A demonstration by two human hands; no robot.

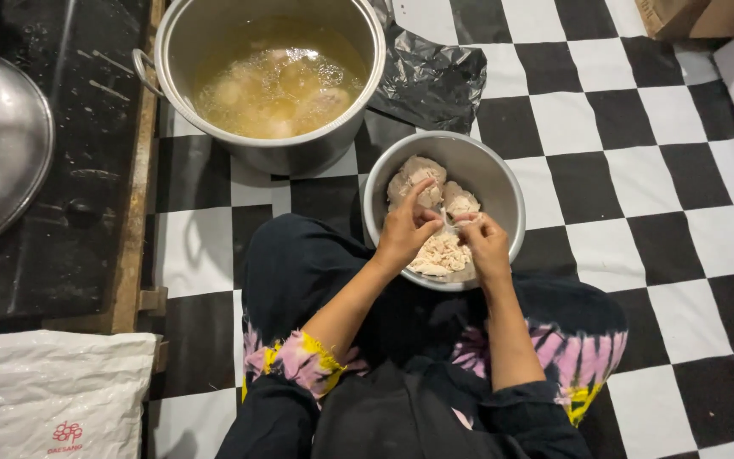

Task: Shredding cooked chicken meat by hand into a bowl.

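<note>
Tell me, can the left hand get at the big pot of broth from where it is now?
Probably yes: the left hand is over the bowl, and nothing stands between it and the uncovered pot.

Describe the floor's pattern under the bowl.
Black and white checkered floor, clearest in the head view around the metal bowl.

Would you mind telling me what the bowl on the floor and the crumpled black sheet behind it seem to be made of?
The round grey bowl looks like brushed metal, likely steel or aluminium: dull sheen, thin rolled rim. The crumpled black sheet seems thin plastic film: glossy highlights along sharp creases.
</note>
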